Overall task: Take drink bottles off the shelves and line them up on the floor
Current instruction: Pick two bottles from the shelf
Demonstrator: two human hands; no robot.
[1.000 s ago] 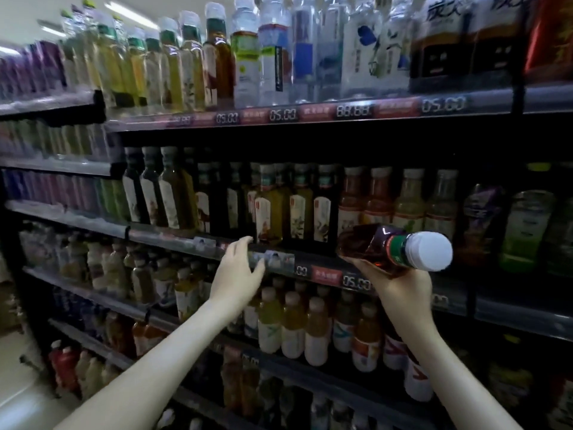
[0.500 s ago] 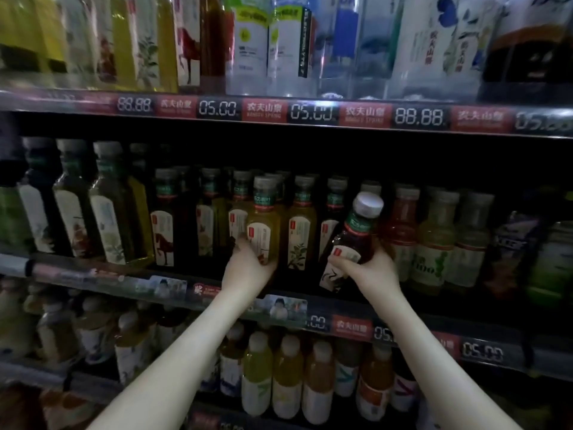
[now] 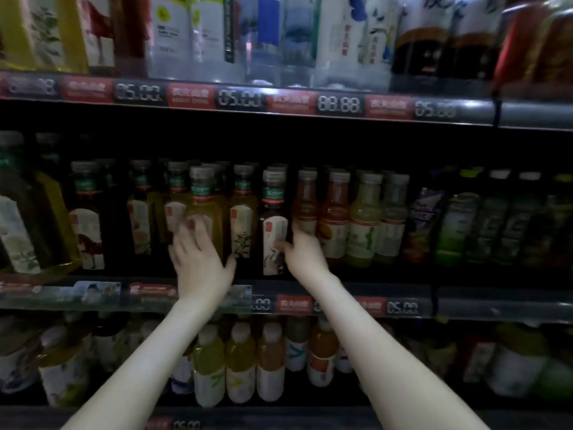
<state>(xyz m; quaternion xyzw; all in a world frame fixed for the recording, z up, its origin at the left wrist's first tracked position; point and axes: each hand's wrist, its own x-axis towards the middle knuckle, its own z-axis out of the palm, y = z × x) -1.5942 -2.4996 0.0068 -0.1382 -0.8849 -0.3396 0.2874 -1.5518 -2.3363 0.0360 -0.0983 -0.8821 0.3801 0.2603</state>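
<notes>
The middle shelf holds a row of tea and juice bottles. A dark tea bottle with a grey cap and white label stands upright at the shelf front. My right hand grips its lower right side, thumb across the label. To its left a yellow tea bottle sticks out slightly ahead of its row. My left hand wraps its lower half, fingers on the label and thumb to the right. The hand is blurred.
Red and pale green juice bottles stand close to the right of my right hand. The top shelf with price tags hangs overhead, loaded with tall water bottles. Small bottles fill the shelf below, between my forearms.
My right hand swung the dark bottle from lying sideways in front of the shelf to upright in the row. My left hand rose from the shelf edge onto the yellow bottle. The view moved closer.
</notes>
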